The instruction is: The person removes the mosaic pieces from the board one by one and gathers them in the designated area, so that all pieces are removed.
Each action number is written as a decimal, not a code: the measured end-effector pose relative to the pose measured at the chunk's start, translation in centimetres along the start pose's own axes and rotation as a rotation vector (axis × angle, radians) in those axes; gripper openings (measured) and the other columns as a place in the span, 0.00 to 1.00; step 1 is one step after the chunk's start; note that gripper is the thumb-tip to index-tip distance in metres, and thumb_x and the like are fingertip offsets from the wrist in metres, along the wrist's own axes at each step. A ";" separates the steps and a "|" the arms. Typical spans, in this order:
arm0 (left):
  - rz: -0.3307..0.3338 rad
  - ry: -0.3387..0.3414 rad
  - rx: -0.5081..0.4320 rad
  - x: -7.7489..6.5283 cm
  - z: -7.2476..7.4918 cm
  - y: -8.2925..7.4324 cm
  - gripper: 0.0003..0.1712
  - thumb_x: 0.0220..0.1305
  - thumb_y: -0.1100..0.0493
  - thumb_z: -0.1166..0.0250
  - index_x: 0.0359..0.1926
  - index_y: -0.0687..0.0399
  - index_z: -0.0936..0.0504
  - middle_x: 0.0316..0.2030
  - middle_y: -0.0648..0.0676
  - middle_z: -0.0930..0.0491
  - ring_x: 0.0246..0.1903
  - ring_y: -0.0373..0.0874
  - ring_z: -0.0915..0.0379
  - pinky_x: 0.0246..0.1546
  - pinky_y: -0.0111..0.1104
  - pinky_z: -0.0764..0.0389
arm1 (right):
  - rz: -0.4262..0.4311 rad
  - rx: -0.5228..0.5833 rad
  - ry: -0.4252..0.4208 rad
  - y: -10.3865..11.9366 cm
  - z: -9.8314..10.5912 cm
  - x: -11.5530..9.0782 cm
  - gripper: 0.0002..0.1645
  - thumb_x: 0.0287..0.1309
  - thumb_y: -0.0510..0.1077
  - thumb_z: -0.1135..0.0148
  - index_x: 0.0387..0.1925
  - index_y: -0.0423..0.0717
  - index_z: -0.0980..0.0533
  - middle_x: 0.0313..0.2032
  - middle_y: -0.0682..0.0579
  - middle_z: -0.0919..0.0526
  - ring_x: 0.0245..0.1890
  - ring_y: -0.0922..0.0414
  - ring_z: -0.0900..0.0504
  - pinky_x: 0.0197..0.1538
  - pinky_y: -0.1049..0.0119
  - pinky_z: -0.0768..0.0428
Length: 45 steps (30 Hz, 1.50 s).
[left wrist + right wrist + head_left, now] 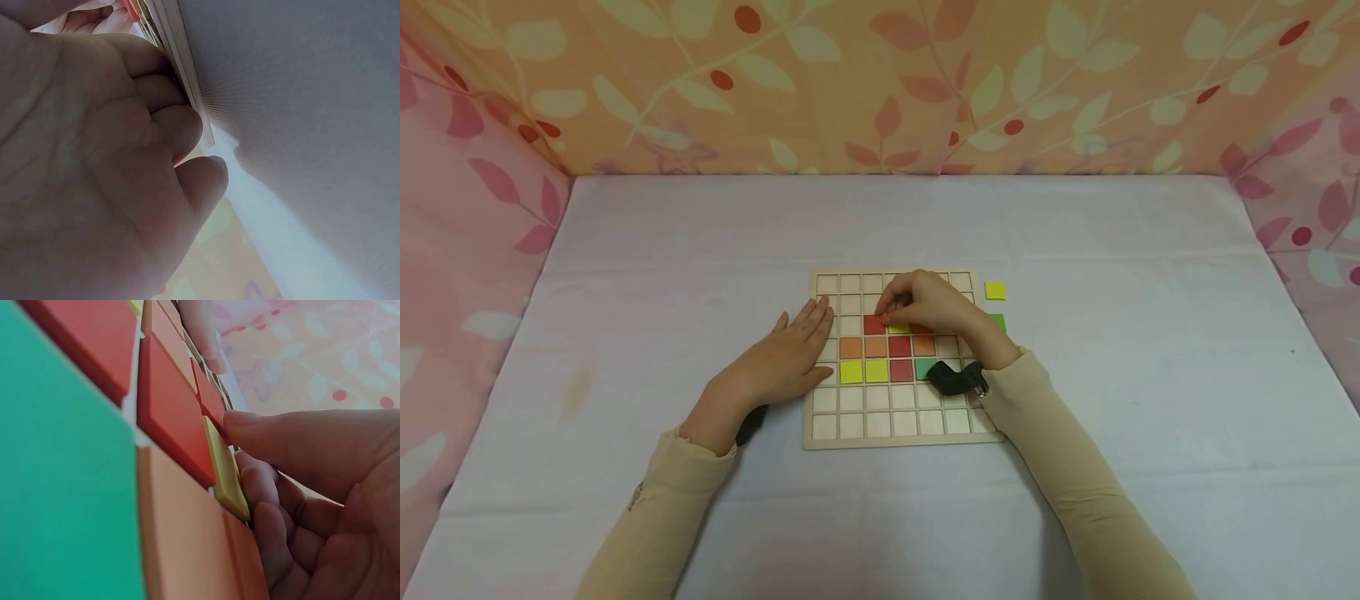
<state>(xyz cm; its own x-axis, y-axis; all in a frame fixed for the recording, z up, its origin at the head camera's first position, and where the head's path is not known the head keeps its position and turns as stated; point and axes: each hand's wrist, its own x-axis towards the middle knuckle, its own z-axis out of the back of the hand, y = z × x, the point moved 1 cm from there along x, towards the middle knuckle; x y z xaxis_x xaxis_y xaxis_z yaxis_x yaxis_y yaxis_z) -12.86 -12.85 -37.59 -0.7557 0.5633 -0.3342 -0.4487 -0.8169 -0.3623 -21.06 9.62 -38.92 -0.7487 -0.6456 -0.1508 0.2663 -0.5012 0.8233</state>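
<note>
Here's your right hand (934,302), fingers bent, thumb and a fingertip pinching the red tile (872,325) at its far right corner. It sits over the wooden board (824,427), just left of your right hand and square, so no long axis to read. Your left hand (782,357) is the farther one, fingers extended on the board's left edge, with a bare cell between fingertips and tile. Now the blind spots: your right hand partly covers the yellow tile (226,475) beside the red one, your right wrist cuts off a green tile (998,322), and you can't tell whether the red tile sits fully down. Your left palm fills its own wrist view.
</note>
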 end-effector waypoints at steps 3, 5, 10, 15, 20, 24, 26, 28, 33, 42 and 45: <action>-0.001 -0.001 0.000 0.0 0.0 0.0 0.45 0.68 0.52 0.44 0.71 0.71 0.59 0.72 0.65 0.68 0.71 0.56 0.73 0.66 0.55 0.59 | 0.011 0.013 0.004 0.0 0.0 0.0 0.03 0.53 0.37 0.33 0.32 0.42 0.17 0.27 0.53 0.20 0.28 0.57 0.25 0.34 0.66 0.27; 0.003 0.002 0.000 0.0 -0.1 0.1 0.45 0.68 0.51 0.44 0.71 0.70 0.59 0.72 0.64 0.68 0.71 0.55 0.74 0.66 0.54 0.60 | 0.019 0.020 0.005 0.0 0.0 0.0 0.03 0.53 0.36 0.33 0.32 0.42 0.17 0.27 0.53 0.20 0.28 0.56 0.25 0.34 0.66 0.28; 0.001 -0.001 -0.008 0.0 -0.1 0.0 0.45 0.68 0.52 0.44 0.71 0.71 0.59 0.72 0.64 0.68 0.71 0.55 0.74 0.66 0.55 0.60 | 0.026 0.039 0.008 -0.1 0.0 0.0 0.04 0.53 0.37 0.32 0.32 0.41 0.17 0.27 0.52 0.20 0.28 0.56 0.26 0.33 0.66 0.28; 0.000 -0.003 -0.013 0.0 0.0 0.0 0.44 0.68 0.52 0.45 0.71 0.71 0.58 0.72 0.64 0.68 0.71 0.55 0.74 0.66 0.55 0.60 | 0.035 0.052 0.012 -0.1 0.1 -0.1 0.03 0.53 0.37 0.33 0.32 0.41 0.17 0.26 0.53 0.19 0.28 0.56 0.26 0.34 0.65 0.28; -0.002 -0.004 -0.011 0.0 0.0 0.0 0.44 0.68 0.52 0.45 0.71 0.71 0.58 0.72 0.64 0.67 0.71 0.56 0.73 0.66 0.55 0.60 | 0.048 0.074 0.014 -0.1 0.0 -0.1 0.04 0.53 0.36 0.33 0.32 0.41 0.17 0.27 0.52 0.19 0.28 0.56 0.26 0.34 0.66 0.27; -0.001 -0.003 -0.012 -0.1 0.0 -0.1 0.44 0.68 0.52 0.45 0.71 0.71 0.58 0.72 0.64 0.68 0.71 0.55 0.73 0.66 0.55 0.60 | 0.049 0.075 0.016 0.0 0.0 -0.1 0.04 0.53 0.36 0.32 0.32 0.40 0.17 0.27 0.53 0.19 0.28 0.56 0.25 0.35 0.66 0.27; 0.001 -0.003 -0.014 -0.1 0.0 -0.1 0.44 0.68 0.52 0.44 0.71 0.71 0.59 0.72 0.64 0.68 0.71 0.55 0.73 0.66 0.55 0.60 | 0.052 0.069 0.017 0.1 0.0 -0.1 0.04 0.52 0.36 0.32 0.32 0.41 0.17 0.27 0.53 0.19 0.28 0.56 0.25 0.34 0.66 0.27; 0.003 -0.003 -0.018 -0.1 0.0 -0.1 0.45 0.68 0.52 0.44 0.71 0.71 0.59 0.72 0.64 0.67 0.71 0.56 0.73 0.66 0.55 0.60 | 0.053 0.068 0.018 0.1 0.0 -0.1 0.04 0.52 0.36 0.32 0.32 0.41 0.17 0.27 0.53 0.19 0.28 0.56 0.25 0.34 0.66 0.27; 0.001 -0.008 -0.021 -0.1 0.0 -0.1 0.45 0.68 0.52 0.44 0.71 0.71 0.58 0.72 0.65 0.67 0.71 0.56 0.73 0.66 0.55 0.60 | 0.050 0.087 0.016 0.1 0.0 -0.1 0.04 0.52 0.35 0.32 0.32 0.40 0.17 0.27 0.53 0.18 0.28 0.56 0.24 0.35 0.66 0.26; 0.000 -0.009 -0.013 0.0 -0.1 0.0 0.45 0.68 0.52 0.44 0.71 0.71 0.58 0.72 0.64 0.67 0.71 0.55 0.73 0.66 0.55 0.60 | 0.030 0.144 -0.006 -0.1 0.0 -0.2 0.04 0.53 0.35 0.33 0.32 0.39 0.17 0.29 0.50 0.17 0.30 0.55 0.22 0.37 0.66 0.25; 0.000 -0.009 -0.014 0.0 -0.1 0.1 0.45 0.68 0.52 0.44 0.71 0.71 0.59 0.72 0.64 0.68 0.71 0.55 0.74 0.66 0.55 0.60 | 0.021 0.154 -0.015 -0.2 0.1 -0.2 0.04 0.53 0.35 0.33 0.32 0.38 0.17 0.30 0.50 0.17 0.30 0.55 0.23 0.37 0.66 0.25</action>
<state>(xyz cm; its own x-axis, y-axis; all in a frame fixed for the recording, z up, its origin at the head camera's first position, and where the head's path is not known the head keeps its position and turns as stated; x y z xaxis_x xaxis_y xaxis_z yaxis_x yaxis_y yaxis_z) -12.78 -12.89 -37.73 -0.7597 0.5623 -0.3266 -0.4423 -0.8150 -0.3743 -21.02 9.89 -39.04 -0.7530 -0.6460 -0.1251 0.1869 -0.3923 0.9007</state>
